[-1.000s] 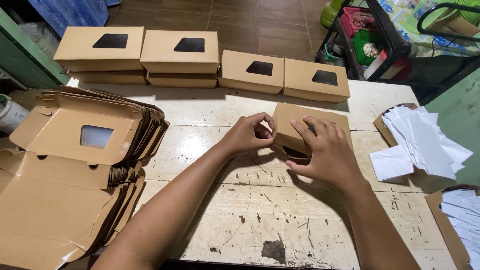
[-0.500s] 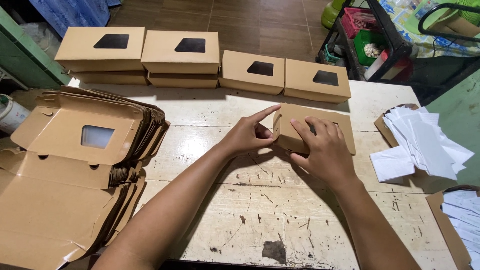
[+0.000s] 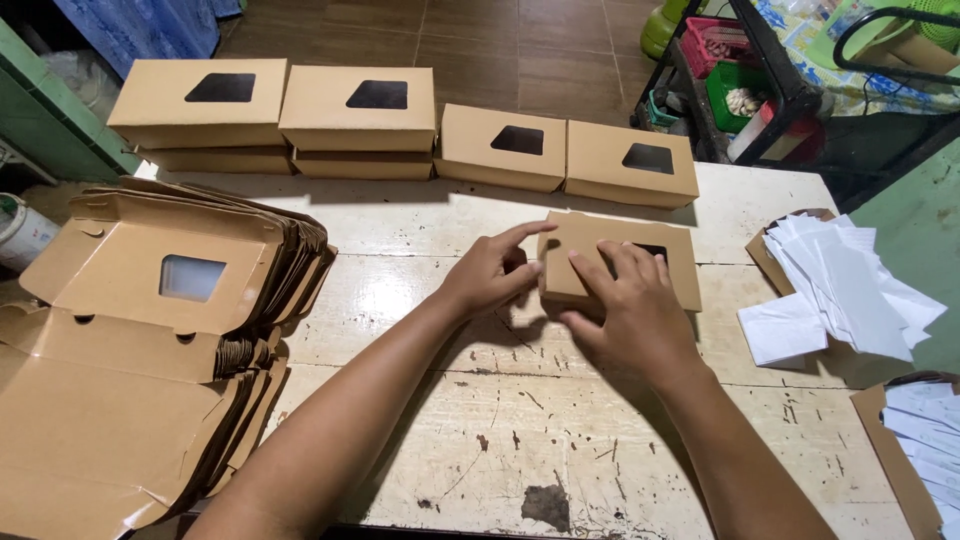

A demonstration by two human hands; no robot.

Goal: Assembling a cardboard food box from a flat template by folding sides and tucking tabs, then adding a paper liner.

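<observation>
View: head camera, looking down at a worn, paint-flecked table [image 3: 560, 440].
Work item: brown cardboard box [image 3: 672, 262] with a dark window in its lid, closed, lying flat on the table just in front of the far row of boxes, slightly right of centre.
Left hand [image 3: 492, 272]: pressed against the box's left end, index finger stretched along the top edge, thumb and other fingers curled at the side wall; touching, not wrapped round it.
Right hand [image 3: 630, 310]: palm down on the lid, fingers spread flat over the near part of the window; open, pressing, near edge of the box under the palm.
Far row: four finished boxes [image 3: 365, 110] with dark windows, side by side along the back edge; the two on the left each sit on a second box.
Left side: stack of flat box blanks [image 3: 130, 330], unfolded, top one showing a clear window.
Right side: heap of white paper sheets [image 3: 850, 285], loosely fanned, well apart from the hands.
Far right, near edge: more white sheets in a cardboard tray [image 3: 885, 455], partly cut off.
</observation>
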